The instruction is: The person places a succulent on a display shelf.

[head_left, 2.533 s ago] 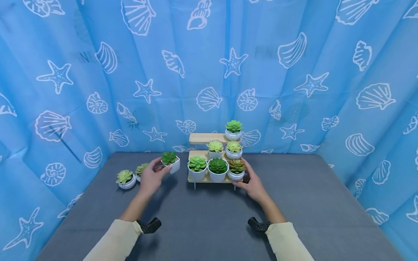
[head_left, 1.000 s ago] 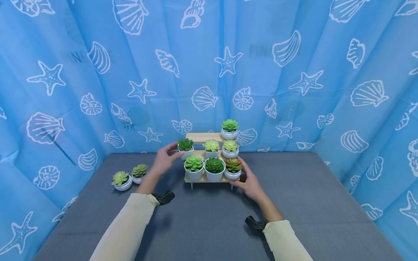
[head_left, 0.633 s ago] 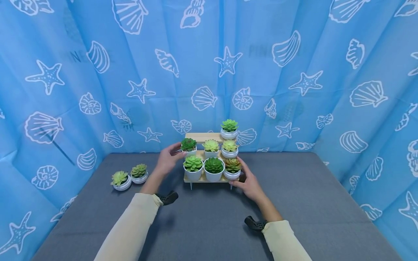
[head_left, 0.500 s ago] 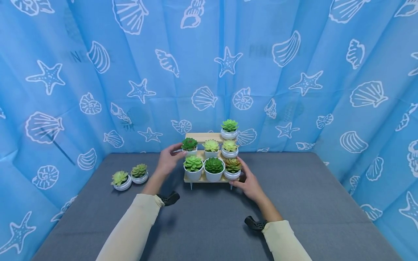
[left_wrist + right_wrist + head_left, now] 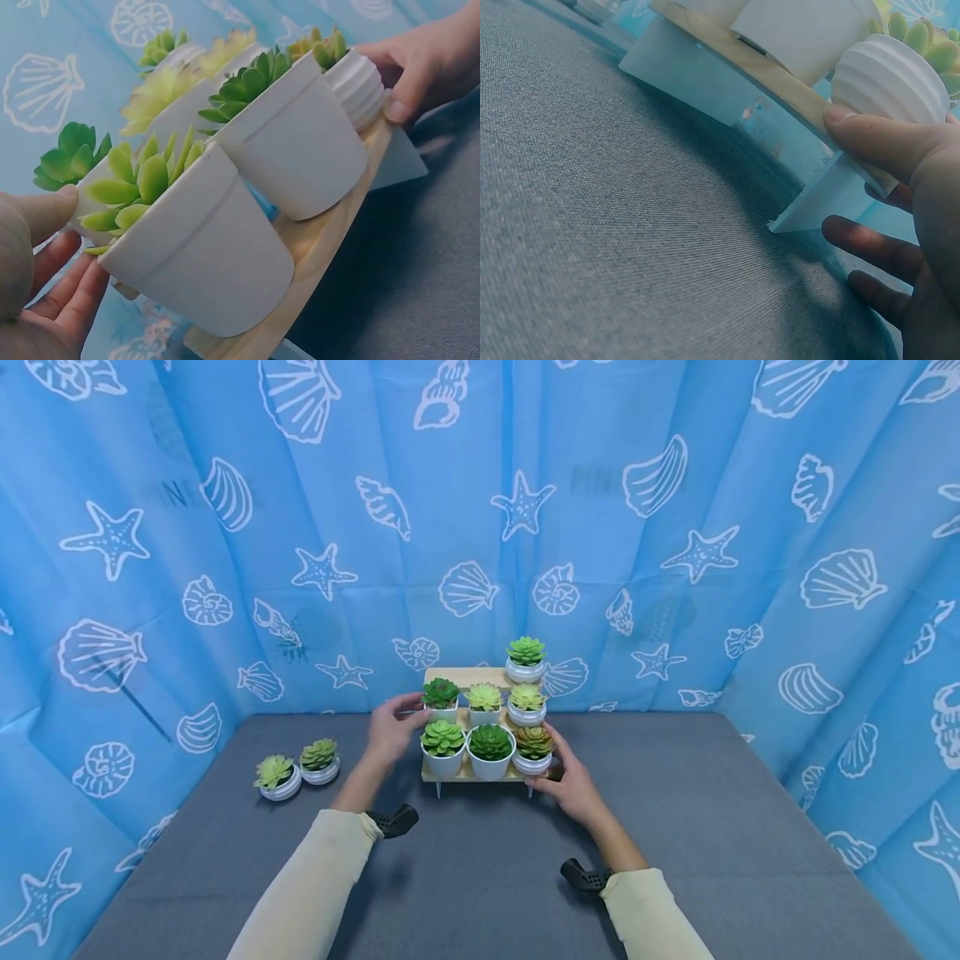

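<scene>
A three-tier wooden stand carries several white pots of succulents. My left hand grips a small white pot with a dark green succulent at the left end of the middle tier. In the left wrist view my left hand's thumb and curled fingers close round that pot, behind a larger front pot. My right hand holds the stand's lower right end. Its thumb presses the ribbed pot, with its fingers under the shelf.
Two more succulents in low white pots sit on the grey table to the left of the stand. Blue curtain with shell prints closes in the back and both sides.
My left hand lifted the dark green succulent pot from the table left of the stand and brought it onto the middle tier's left end. The right hand stayed on the stand.
</scene>
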A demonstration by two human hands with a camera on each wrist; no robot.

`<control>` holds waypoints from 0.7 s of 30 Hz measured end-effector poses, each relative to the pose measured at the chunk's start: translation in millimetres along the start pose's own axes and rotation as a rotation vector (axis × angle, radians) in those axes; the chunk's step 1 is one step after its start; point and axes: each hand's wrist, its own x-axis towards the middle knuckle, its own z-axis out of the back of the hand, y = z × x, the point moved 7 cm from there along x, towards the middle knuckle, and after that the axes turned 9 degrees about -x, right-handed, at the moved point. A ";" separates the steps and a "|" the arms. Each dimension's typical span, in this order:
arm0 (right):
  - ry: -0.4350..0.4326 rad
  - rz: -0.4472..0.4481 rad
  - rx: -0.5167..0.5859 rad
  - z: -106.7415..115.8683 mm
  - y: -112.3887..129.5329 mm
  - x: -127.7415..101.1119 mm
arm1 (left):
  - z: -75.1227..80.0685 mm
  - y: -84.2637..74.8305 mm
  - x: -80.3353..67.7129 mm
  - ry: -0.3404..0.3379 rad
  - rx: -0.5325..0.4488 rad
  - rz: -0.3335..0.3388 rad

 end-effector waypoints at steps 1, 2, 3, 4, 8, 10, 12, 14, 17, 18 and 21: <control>0.000 -0.001 0.000 0.0 0.3 -0.1 | -0.3 0.2 -0.3 0.002 -0.005 -0.001; 0.000 -0.002 0.000 0.0 0.2 0.1 | -0.5 0.2 -0.9 0.002 -0.011 -0.001; 0.001 -0.002 0.003 -0.2 -0.3 0.4 | -0.5 0.7 -1.2 0.003 -0.017 -0.001; 0.002 0.000 0.006 -0.6 -1.0 0.6 | -0.4 1.1 -1.7 0.005 -0.023 -0.001; -0.006 0.008 0.009 -2.9 -11.0 3.7 | 0.1 1.5 -5.3 0.012 -0.056 -0.007; -0.012 0.005 0.001 -5.2 -20.1 6.4 | 1.2 0.3 -8.2 0.011 -0.071 -0.016; -0.020 -0.001 -0.005 -7.2 -29.6 9.2 | 2.7 -0.7 -10.8 0.008 -0.087 -0.026; -0.027 -0.007 -0.009 -8.4 -36.4 11.2 | 4.6 -1.8 -13.8 0.004 -0.101 -0.040; -0.031 -0.002 -0.009 -8.5 -38.7 11.6 | 8.7 -0.5 -18.2 -0.012 -0.122 -0.052; -0.031 -0.002 -0.007 -8.4 -38.6 11.4 | 10.4 0.7 -19.9 -0.017 -0.124 -0.053; -0.031 0.000 -0.023 -7.4 -35.2 9.4 | 16.8 5.6 -26.6 -0.039 -0.136 -0.041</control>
